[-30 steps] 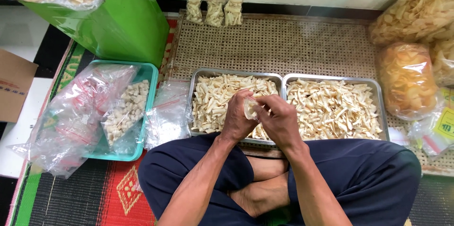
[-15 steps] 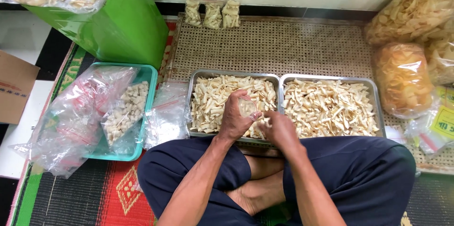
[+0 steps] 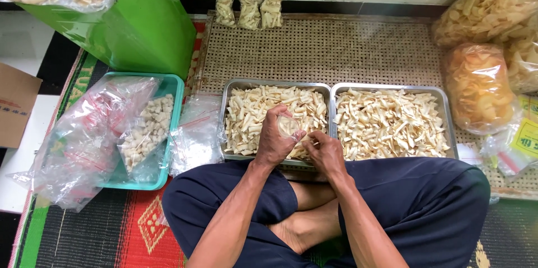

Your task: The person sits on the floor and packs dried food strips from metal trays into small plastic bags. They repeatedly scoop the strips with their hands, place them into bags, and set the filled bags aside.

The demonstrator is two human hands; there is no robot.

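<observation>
Compared with a second ago, both hands lower and closer to the lap; right hand (image 3: 324, 153) dropped from beside the pouch down to the near rim of the left tray (image 3: 235, 86), fingers loosely curled over the chips, grip on anything impossible to tell; probably another pinch of chips being gathered. Left hand (image 3: 274, 139) clamped around a small clear plastic pouch (image 3: 288, 126), mouth held open over the tray; pouch thin, transparent, crinkled, only partly filled with pale chip pieces (image 3: 263, 112). Right tray (image 3: 443, 97) alongside, heaped with the same pale strips.
</observation>
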